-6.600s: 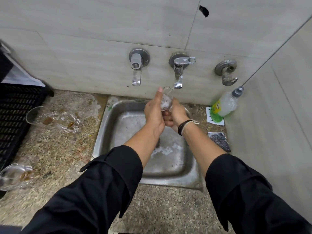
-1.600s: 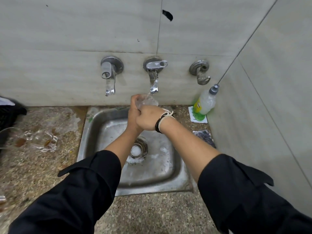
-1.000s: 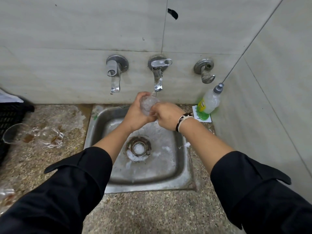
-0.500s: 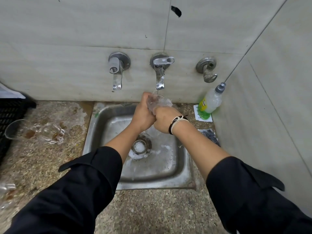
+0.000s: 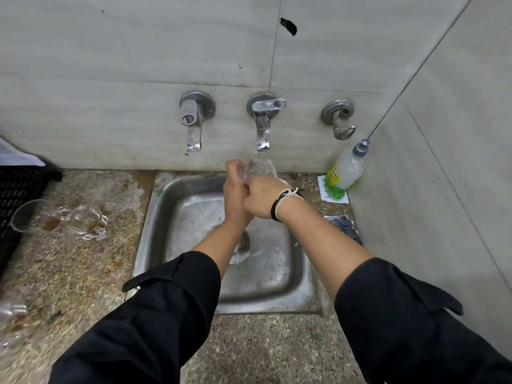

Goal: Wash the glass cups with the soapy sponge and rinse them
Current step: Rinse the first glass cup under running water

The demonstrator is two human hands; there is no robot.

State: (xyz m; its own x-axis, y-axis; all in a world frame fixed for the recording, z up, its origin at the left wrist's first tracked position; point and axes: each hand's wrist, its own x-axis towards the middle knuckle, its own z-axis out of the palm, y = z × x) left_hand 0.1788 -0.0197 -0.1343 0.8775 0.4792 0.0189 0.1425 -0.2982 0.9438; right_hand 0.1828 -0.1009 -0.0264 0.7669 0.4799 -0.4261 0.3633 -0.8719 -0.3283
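Both hands hold one clear glass cup (image 5: 256,169) under the thin stream from the middle tap (image 5: 262,126), above the steel sink (image 5: 155,231). My left hand (image 5: 235,192) grips the cup from the left. My right hand (image 5: 261,199), with a black and white wristband, grips it from below and the right. Two dirty glass cups (image 5: 59,218) lie on their sides on the counter to the left of the sink. Another glass (image 5: 11,311) lies at the far left edge. The sponge is not clearly visible.
A dish soap bottle (image 5: 345,170) leans in the right corner on a white pad. A dark scouring pad (image 5: 343,225) lies right of the sink. A black crate (image 5: 16,195) stands at far left. Two other wall taps (image 5: 192,123) (image 5: 339,117) flank the running one.
The cup has stayed under the running tap while both hands turn and shift on it; the right hand has moved from beside the cup to under it.
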